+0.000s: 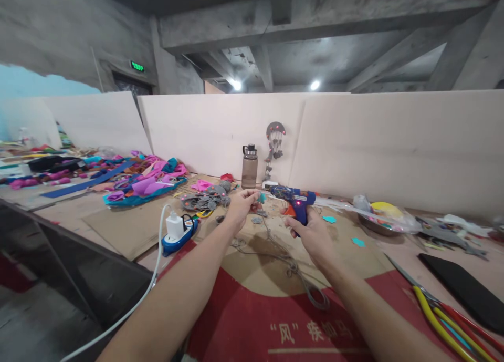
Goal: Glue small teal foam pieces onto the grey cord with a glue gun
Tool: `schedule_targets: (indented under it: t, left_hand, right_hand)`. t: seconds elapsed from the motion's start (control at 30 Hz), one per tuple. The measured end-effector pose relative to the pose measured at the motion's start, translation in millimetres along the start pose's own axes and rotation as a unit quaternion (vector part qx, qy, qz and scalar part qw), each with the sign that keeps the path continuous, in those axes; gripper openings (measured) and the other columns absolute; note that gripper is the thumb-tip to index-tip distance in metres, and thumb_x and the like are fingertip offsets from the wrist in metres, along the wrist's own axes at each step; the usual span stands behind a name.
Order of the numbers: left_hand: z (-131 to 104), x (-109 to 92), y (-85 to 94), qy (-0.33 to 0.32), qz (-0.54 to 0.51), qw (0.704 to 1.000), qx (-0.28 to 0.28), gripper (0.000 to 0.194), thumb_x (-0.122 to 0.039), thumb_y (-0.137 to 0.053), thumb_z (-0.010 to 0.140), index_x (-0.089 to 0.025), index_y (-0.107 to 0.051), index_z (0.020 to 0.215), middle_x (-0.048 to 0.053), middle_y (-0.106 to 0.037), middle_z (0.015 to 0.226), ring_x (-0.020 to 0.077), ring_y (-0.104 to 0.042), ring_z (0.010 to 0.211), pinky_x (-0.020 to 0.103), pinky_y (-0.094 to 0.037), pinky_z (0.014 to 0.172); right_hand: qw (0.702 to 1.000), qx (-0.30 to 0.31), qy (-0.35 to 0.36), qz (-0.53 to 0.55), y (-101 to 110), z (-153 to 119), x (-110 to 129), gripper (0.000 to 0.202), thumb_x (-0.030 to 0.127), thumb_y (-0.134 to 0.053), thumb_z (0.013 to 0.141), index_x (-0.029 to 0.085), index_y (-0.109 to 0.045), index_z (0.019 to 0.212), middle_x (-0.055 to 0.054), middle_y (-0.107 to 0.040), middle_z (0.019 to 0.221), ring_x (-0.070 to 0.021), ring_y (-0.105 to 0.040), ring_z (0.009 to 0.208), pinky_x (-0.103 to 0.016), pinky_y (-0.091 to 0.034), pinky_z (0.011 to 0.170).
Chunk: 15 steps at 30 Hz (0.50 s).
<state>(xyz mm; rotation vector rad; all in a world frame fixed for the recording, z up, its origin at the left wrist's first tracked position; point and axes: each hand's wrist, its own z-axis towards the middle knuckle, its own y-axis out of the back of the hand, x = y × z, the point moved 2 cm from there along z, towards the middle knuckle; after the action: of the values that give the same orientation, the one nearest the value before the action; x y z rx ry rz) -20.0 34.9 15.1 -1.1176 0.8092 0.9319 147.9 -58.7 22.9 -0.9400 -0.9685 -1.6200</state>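
Observation:
My left hand pinches a small teal felt piece between thumb and fingers, over the middle of the cardboard. My right hand is wrapped round the handle of a blue glue gun, whose nozzle points left toward the teal piece. An orange trigger and a small red light show on the gun. Beneath the hands, grey cord lies looped on the red and brown cardboard. Two more teal pieces, one nearer the gun and another farther right, lie flat.
A bottle stands by the white partition, beside a grey hanging ornament. Left are felt scraps, grey pieces and a blue power strip with a white cable. Right are a bowl, scissors and a black phone.

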Motion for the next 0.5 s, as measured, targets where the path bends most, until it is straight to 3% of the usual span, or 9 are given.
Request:
schedule_targets:
  t: [0.3, 0.4, 0.5]
  left_hand:
    - [1.5, 1.1, 0.3, 0.0, -0.001, 1.0, 0.007, 0.039, -0.036, -0.079, 0.055, -0.012, -0.06, 0.079, -0.001, -0.059, 0.061, 0.0071, -0.053, 0.048, 0.02, -0.036, 0.046]
    - [1.6, 1.0, -0.1, -0.007, -0.002, 1.0, 0.017, 0.038, -0.036, -0.078, 0.055, -0.012, -0.061, 0.079, 0.0, -0.06, 0.061, 0.0076, -0.054, 0.05, 0.019, -0.037, 0.047]
    - [1.2, 0.8, -1.0, -0.008, 0.0, 1.0, 0.021, 0.035, -0.034, -0.078, 0.056, -0.012, -0.061, 0.077, 0.0, -0.059, 0.06, 0.0074, -0.054, 0.05, 0.019, -0.036, 0.047]
  right_hand:
    - [1.0, -0.005, 0.011, -0.016, -0.5, -0.2, -7.9, 0.03, 0.042, -0.055, 0.078, 0.018, -0.051, 0.096, 0.005, -0.05, 0.065, -0.0104, -0.044, 0.05, -0.025, -0.038, 0.047]
    - [0.996, -0.019, 0.022, -0.082, 0.7, -1.7, -3.8, 0.03, 0.041, -0.053, 0.079, 0.018, -0.054, 0.097, 0.002, -0.054, 0.066, -0.0129, -0.046, 0.053, -0.027, -0.038, 0.052]
    - [0.984, -0.062, 0.08, -0.148, 2.4, -2.5, -0.5, 0.029, 0.039, -0.053, 0.078, 0.018, -0.056, 0.097, -0.004, -0.062, 0.078, -0.0177, -0.052, 0.066, -0.031, -0.041, 0.064]
